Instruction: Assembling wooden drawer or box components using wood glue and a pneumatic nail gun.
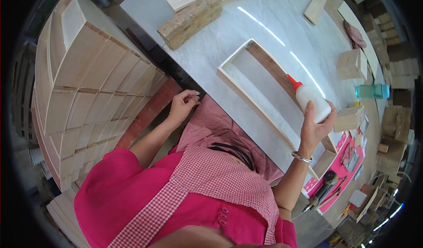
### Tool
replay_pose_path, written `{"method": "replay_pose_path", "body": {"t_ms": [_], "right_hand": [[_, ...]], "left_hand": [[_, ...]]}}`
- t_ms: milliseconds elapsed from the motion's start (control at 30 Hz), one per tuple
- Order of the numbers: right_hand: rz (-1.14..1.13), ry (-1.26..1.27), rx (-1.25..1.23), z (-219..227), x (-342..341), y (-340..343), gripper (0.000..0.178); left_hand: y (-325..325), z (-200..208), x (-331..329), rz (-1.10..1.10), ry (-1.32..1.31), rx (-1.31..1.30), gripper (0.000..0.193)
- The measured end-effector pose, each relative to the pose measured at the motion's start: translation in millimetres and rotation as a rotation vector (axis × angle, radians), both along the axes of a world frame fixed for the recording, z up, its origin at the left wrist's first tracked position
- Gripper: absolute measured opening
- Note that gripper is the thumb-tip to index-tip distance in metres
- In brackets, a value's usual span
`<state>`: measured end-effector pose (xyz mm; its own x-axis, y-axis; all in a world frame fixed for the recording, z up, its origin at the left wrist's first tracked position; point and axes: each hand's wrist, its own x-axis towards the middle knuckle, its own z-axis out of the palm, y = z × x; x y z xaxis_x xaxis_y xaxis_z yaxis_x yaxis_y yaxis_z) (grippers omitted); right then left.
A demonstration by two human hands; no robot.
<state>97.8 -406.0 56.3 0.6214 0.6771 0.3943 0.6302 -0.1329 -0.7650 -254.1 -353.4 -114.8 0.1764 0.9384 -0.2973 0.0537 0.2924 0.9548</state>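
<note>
My right hand (318,124) is wrapped round a white squeeze bottle (312,101) with a red pointed nozzle (294,82). The bottle is tilted, and its nozzle tip is at the far long side of a narrow rectangular wooden frame (260,102); whether they touch I cannot tell. The frame lies on a glossy, pale marble-look table (207,54), and my right hand and wrist cover part of its right end. Beside the table's left edge, my left hand (181,107) is loosely closed, thumb against the fingers, with nothing visible in it.
A tall stack of wooden boxes (88,98) stands close on my left. A wrapped brown block (191,21) and wooden strips (317,3) lie farther across the table. On the right are wood-block stacks (352,64), a teal bottle (372,91) and a power tool (324,187).
</note>
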Motion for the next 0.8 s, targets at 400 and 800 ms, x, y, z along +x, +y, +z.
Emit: {"method": "replay_pose_path", "body": {"t_ms": [400, 800], "right_hand": [[-0.206, 0.030, 0.012, -3.6, 47.5, -80.2, 0.044], [-0.328, -0.164, 0.095, -18.6, 97.7, -155.0, 0.042]], "left_hand": [[0.0, -21.8, -8.6, 0.068, 0.039, -0.040, 0.016], [-3.4, -44.8, -18.1, 0.031, 0.191, -0.071, 0.012]]}}
